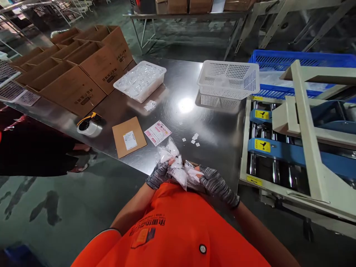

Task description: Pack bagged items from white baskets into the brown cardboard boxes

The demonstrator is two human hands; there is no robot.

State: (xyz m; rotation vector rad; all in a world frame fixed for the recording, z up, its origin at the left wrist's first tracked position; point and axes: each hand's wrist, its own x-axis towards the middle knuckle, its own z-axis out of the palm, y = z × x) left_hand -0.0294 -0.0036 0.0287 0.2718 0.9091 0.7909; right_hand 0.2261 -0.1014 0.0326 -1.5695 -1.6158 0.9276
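Gloved fingers of the left hand and the right hand are clamped on a bunch of clear bags at the lower centre of the frame, over the near edge of the worktop. The slick bags could slip and drop to the floor. Further up lie a leaflet, a card, tape and two white baskets.

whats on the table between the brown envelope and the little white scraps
A pink-and-white printed leaflet lies flat on the steel, between envelope and scraps, in the head view.
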